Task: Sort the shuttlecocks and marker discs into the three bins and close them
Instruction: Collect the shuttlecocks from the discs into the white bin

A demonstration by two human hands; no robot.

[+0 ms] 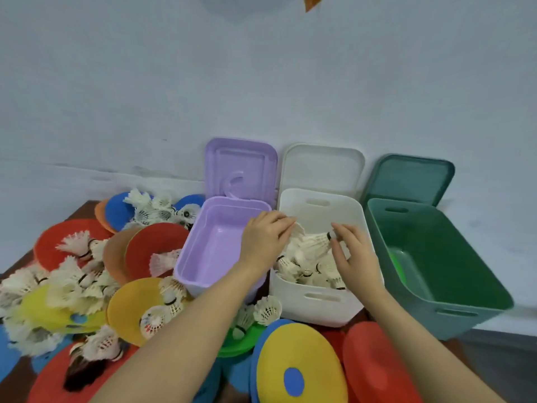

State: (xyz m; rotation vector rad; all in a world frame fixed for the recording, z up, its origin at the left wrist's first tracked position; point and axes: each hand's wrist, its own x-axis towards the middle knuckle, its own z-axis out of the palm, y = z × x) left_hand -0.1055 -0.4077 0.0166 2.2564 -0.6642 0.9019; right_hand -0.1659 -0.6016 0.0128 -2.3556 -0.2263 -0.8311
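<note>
Both hands reach into the white bin (318, 301), middle of three open bins. The left hand (266, 238) curls its fingers on a shuttlecock (299, 231); the right hand (353, 253) pinches another shuttlecock (318, 239) by its cork. The purple bin (215, 248) sits at 9 o'clock, the green bin (436, 257) at 3. Loose shuttlecocks and discs (299, 370) lie from 6 to 10 o'clock.

bins: purple bin (216, 248), white bin (316, 301), green bin (453, 303) in a row, lids up | hands: left hand (266, 238) and right hand (356, 254) over white bin, holding white shuttlecock (315, 241) | white bin: holds shuttlecocks | counter (17, 376): loose shuttlecocks, marker discs (302, 370) heaped left and front
</note>
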